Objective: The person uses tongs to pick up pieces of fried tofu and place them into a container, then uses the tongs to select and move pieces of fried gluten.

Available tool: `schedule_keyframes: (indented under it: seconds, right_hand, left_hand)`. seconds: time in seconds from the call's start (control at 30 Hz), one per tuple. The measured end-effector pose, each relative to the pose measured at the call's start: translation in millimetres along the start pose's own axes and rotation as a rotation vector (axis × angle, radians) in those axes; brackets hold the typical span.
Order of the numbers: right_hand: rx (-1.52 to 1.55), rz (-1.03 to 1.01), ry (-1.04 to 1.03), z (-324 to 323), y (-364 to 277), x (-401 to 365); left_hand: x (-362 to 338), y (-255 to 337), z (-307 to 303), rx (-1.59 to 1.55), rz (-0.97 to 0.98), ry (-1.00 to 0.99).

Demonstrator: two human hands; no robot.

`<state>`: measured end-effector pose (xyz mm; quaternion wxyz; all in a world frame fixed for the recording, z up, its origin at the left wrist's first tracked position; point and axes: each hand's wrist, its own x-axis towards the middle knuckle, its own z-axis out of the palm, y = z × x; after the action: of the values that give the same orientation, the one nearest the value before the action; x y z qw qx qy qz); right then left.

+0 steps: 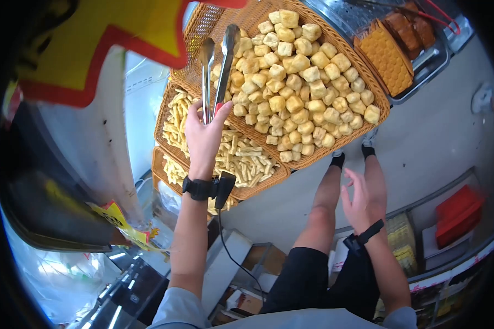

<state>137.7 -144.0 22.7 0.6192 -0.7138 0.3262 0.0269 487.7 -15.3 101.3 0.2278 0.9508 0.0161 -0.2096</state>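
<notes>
Pale floor point(439, 137) lies underfoot; nearest, the right hand point(362, 200) hangs empty, its fingers loosely spread. The left hand point(204, 137) pinches the joined end of smooth steel tongs point(224, 71), whose blades part over a woven wicker basket point(200, 24). A gentle squeeze would likely keep the spongy golden cubes point(296, 82) from crushing. Thin pale strips point(241, 159) lie alongside.

The metal tongs point(224, 71) are gripped at their narrow end in the left hand point(205, 137), with a red patch showing by the thumb. Their two shiny arms spread apart and point away from the hand. The spoon-shaped tips are open over the pale golden fried cubes point(296, 82), which are heaped in a round wicker basket point(313, 160) just beyond the fingertips.
</notes>
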Motion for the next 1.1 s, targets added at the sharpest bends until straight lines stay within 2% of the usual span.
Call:
schedule_keyframes:
  seconds: [0.07,0.13,0.2,0.37,0.47,0.5,0.63,0.73,0.87,0.9,1.03,1.1]
  right_hand:
    - [-0.004,-0.090,-0.011,-11,-32,5]
    - [0.071,-0.112,-0.055,-18,-69,8]
    - [0.111,-0.119,-0.112,-27,-105,23]
    - [0.265,-0.155,-0.161,-36,-144,70]
    - [0.440,-0.187,-0.123,-30,-145,76]
    - [0.466,-0.121,-0.063,-31,-150,74]
    - [0.307,-0.233,0.189,-29,-165,87]
    - [0.241,-0.284,0.273,-23,-174,100]
    - [0.329,-0.375,0.244,-14,-191,109]
    - [0.379,-0.367,0.248,-11,-191,111]
    - [0.487,-0.409,0.277,-7,-196,117]
    - [0.485,-0.405,0.273,-13,-197,119]
  left_hand:
    - [-16,17,-2,-0.216,-0.161,-0.099]
    - [-37,21,4,-0.554,-0.178,-0.169]
    - [-61,23,7,-0.967,-0.239,-0.387]
    - [-94,49,38,-1.648,-0.290,-0.689]
    - [-100,74,50,-1.819,-0.235,-0.788]
    - [-102,77,58,-1.830,-0.219,-0.796]
    - [-108,90,80,-1.961,-0.162,-0.964]
    - [-115,110,80,-2.002,-0.146,-0.918]
    - [-104,109,77,-2.069,-0.052,-0.930]
    - [-103,107,77,-2.196,-0.071,-0.982]
    - [-104,105,71,-2.152,-0.064,-0.989]
    - [-113,101,71,-2.075,-0.064,-0.911]
